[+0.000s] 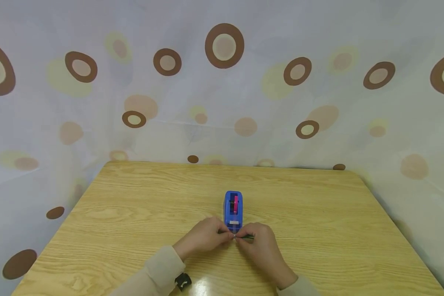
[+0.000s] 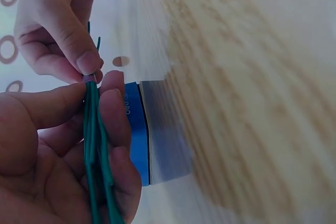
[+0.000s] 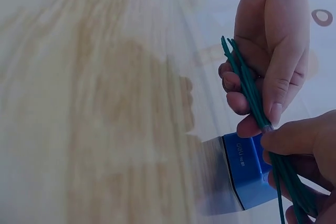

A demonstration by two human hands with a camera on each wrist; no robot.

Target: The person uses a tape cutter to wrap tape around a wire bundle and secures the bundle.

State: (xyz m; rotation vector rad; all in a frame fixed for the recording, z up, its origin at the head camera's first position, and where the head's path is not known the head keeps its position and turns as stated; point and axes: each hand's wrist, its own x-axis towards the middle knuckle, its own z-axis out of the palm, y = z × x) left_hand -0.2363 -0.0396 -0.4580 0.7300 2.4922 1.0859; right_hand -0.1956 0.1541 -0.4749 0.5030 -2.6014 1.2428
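Note:
A bundle of thin green strands, perhaps twist ties (image 2: pixel 91 135), is held between both hands. Thumb and fingers of the left hand (image 1: pixel 209 235) pinch it on one side of a narrow clear band of tape (image 3: pixel 268 128). The right hand (image 1: pixel 262 246) pinches it close by on the other side, fingertips almost meeting the left ones. Loose strand ends fan out past both hands in the wrist views. Directly beyond the fingertips stands a blue tape dispenser (image 1: pixel 228 209) with a pink core (image 1: pixel 236 204); its front edge is partly hidden by the hands.
The dispenser stands on a wood-grain table (image 1: pixel 163 193). A small black object (image 1: pixel 183 281) with a light mark is beside the left sleeve. A pale curtain with brown rings (image 1: pixel 192 94) hangs behind the table and along its sides.

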